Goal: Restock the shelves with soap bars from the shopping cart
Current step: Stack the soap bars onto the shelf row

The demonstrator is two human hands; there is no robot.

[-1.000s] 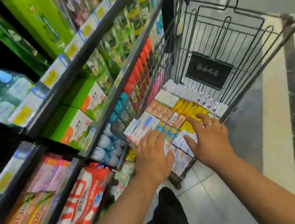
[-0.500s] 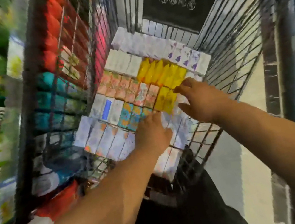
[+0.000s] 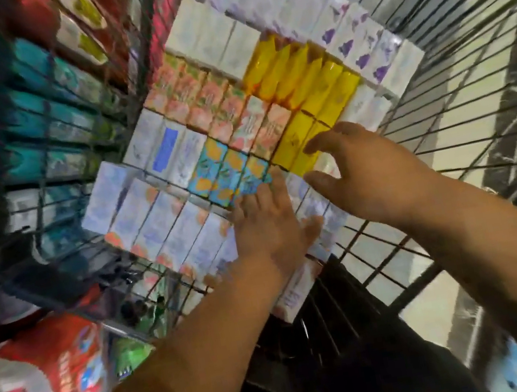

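The wire shopping cart (image 3: 461,98) holds several rows of boxed soap bars: white ones (image 3: 216,41), peach ones (image 3: 217,109), yellow ones (image 3: 303,84), teal-and-orange ones (image 3: 225,174) and pale lilac ones (image 3: 154,221). My left hand (image 3: 269,225) lies flat with straight fingers on the boxes at the cart's near end, fingertips at the teal boxes. My right hand (image 3: 359,171) hovers over the near yellow boxes, fingers and thumb spread and slightly curved, holding nothing. The boxes beneath both hands are hidden.
Shelves stand left of the cart, with teal bottles (image 3: 35,93) and red ones seen through the wire side. A red-and-white bag (image 3: 36,390) sits low on the left. Pale floor tiles (image 3: 471,37) show through the cart's right side.
The view has dropped and closed in on the cart's contents. Both hands have reached deeper into the cart; the right one has opened over the yellow boxes.
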